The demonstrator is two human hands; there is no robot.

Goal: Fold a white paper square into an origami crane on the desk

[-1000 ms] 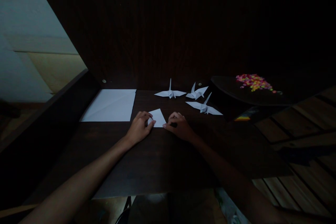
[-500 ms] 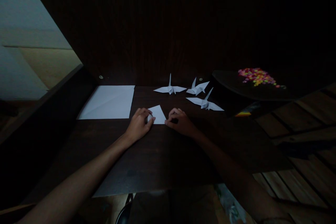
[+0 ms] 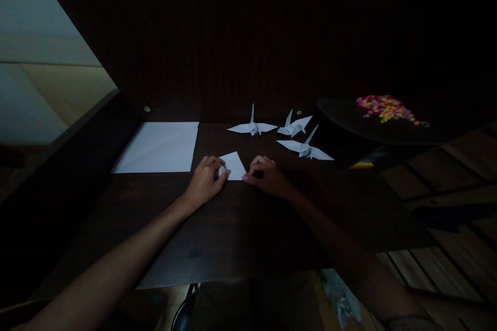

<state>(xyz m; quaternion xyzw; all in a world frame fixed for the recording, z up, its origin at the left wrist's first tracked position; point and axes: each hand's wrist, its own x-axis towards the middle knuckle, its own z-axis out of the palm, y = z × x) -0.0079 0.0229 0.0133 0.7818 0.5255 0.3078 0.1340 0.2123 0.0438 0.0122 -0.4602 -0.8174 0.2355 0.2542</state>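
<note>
A small folded piece of white paper (image 3: 235,167) lies on the dark wooden table between my hands. My left hand (image 3: 208,178) grips its left side, thumb on top and fingers curled over the edge, hiding that part. At the lower right corner of the paper, my right hand (image 3: 266,176) pinches with thumb and fingertips. Just beyond are three white paper cranes: one (image 3: 253,128) behind the folded paper, another (image 3: 295,126) to its right, and a third (image 3: 306,149) closer to me. Their wings are spread.
White paper sheets (image 3: 161,147) lie flat at the left, near the raised side board (image 3: 66,139). A dark curved shelf (image 3: 341,116) at the right carries a pile of small pink, red and yellow pieces (image 3: 386,107). An upright dark panel (image 3: 217,36) closes the back.
My right thumb and fingertips have shifted slightly at the paper's right corner. The view has tilted a little; the cranes and sheets stay in place.
</note>
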